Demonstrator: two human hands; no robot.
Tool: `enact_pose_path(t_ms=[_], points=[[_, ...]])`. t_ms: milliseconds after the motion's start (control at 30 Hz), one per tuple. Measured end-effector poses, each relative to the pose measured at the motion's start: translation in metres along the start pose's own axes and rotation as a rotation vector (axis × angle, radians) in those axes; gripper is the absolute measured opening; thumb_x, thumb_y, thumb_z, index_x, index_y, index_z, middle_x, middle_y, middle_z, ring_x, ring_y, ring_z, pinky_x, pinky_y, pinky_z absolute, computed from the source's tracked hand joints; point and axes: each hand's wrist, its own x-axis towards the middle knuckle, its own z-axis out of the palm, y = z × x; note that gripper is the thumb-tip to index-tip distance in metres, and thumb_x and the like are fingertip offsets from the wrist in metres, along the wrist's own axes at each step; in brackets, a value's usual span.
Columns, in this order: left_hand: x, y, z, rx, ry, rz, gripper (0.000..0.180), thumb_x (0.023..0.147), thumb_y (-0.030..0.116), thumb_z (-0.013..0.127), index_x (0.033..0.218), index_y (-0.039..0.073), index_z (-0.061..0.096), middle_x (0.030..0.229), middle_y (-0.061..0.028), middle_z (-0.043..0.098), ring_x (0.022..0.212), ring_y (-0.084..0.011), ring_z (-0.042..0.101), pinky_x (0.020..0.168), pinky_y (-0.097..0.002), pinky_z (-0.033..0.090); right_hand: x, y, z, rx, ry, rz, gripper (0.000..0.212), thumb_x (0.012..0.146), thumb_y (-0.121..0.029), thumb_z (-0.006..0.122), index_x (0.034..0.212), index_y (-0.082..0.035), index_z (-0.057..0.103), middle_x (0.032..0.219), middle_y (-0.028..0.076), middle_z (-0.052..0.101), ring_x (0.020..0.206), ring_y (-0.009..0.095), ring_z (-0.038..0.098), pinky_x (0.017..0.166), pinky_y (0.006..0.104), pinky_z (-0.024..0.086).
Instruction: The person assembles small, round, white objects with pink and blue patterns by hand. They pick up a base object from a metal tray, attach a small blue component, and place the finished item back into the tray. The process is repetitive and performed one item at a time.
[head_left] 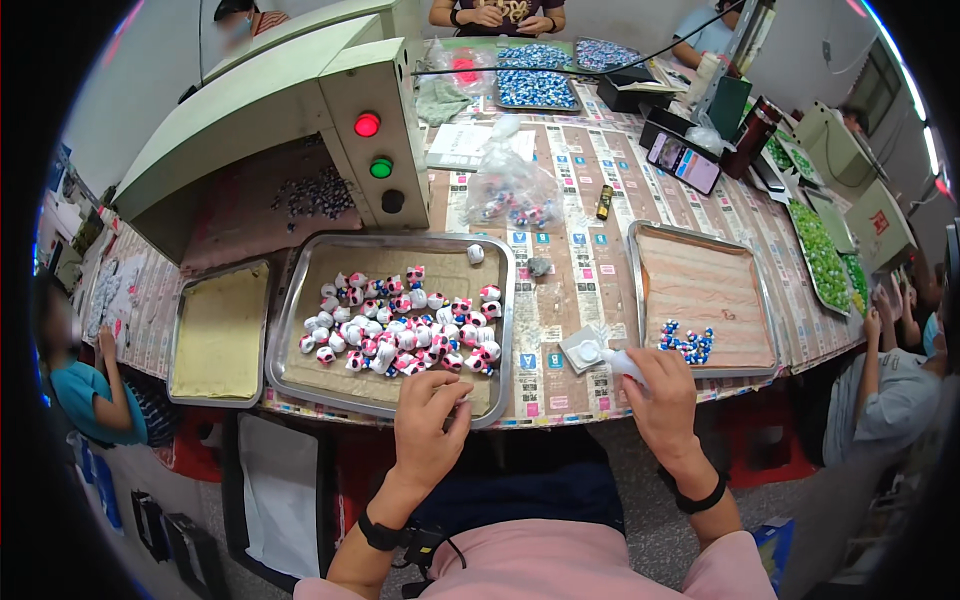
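My left hand [430, 415] is closed in a pinch at the front right corner of a large metal tray [510, 300]. A small whitish piece shows at its fingertips, too small to name. Several white and pink figurine heads [400, 325] lie heaped on the tray's brown lining. My right hand [662, 405] grips a white squeeze bottle [628, 364], tilted with its narrow end toward the left. Beside that end, a small white round piece [588, 351] sits on a square pad [572, 345]. Fingers hide part of the bottle.
Small blue and white figures [686, 343] lie in a pink-lined tray [770, 320] at right. A yellow-lined tray [220, 335] stands left, by a machine [345, 120] with red and green lights. Farther back are a plastic bag [515, 190], a glue-stick-like tube [605, 202] and a phone [685, 163]. Other people sit around.
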Motion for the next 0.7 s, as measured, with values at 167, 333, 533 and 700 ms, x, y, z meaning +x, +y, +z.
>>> enact_pose_path(t_ms=[167,333,533,700], points=[[0.0011,-0.0004,0.0014,0.005,0.0,0.012,0.027,0.069,-0.006,0.069,0.094,0.005,0.066,0.099,-0.009,0.059,0.092,-0.0262,0.055,0.076,-0.034,0.047,0.0028,0.0017,-0.001,-0.026,-0.008,-0.022,0.035,0.07,-0.003,0.073,0.104,-0.007,0.065,0.094,0.008,0.064,0.087,0.028,0.058,0.076,0.0391,0.045],[-0.0006,-0.0005,0.0025,-0.018,-0.001,-0.023,0.026,0.069,-0.004,0.069,0.094,0.005,0.066,0.098,-0.0096,0.059,0.094,-0.0281,0.056,0.078,-0.0367,0.047,0.0038,0.0011,-0.002,-0.034,-0.023,-0.041,0.037,0.069,-0.003,0.073,0.105,-0.008,0.066,0.095,0.007,0.063,0.088,0.027,0.057,0.076,0.0387,0.045],[-0.001,-0.0001,0.0026,-0.018,-0.007,-0.034,0.026,0.069,-0.003,0.069,0.094,0.005,0.067,0.099,-0.0096,0.059,0.095,-0.029,0.056,0.08,-0.0381,0.046,0.0034,0.0023,-0.0046,-0.044,-0.04,-0.05,0.04,0.067,-0.001,0.073,0.106,-0.008,0.065,0.097,0.006,0.063,0.089,0.026,0.057,0.077,0.0385,0.044],[0.0003,0.0002,0.0025,0.002,0.003,0.002,0.026,0.069,-0.006,0.069,0.093,0.004,0.066,0.098,-0.0095,0.059,0.091,-0.026,0.056,0.075,-0.034,0.047,0.0031,0.0032,-0.0059,-0.045,-0.057,-0.049,0.041,0.066,0.001,0.072,0.106,-0.007,0.065,0.096,0.006,0.063,0.089,0.026,0.057,0.077,0.0386,0.044]])
